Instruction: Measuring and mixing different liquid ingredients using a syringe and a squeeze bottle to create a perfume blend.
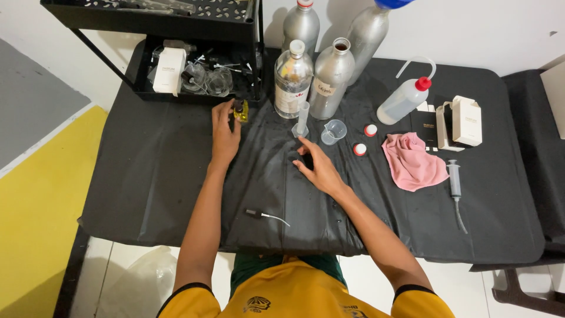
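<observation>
Brushed metal bottles [331, 76] stand matt on the glossy black plastic table cover [165, 171] beside soft pink cloth [412, 162].

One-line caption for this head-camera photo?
Left hand grips a small yellow bottle; right hand rests on the black cloth.

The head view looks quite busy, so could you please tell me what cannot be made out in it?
- Small yellow bottle: the left hand covers part of it.
- Dark object: mostly hidden under the right hand.
- Blue-capped metal bottle: top cut off by the upper edge.
- Items in the black tray: clear, too cluttered to identify.
</observation>
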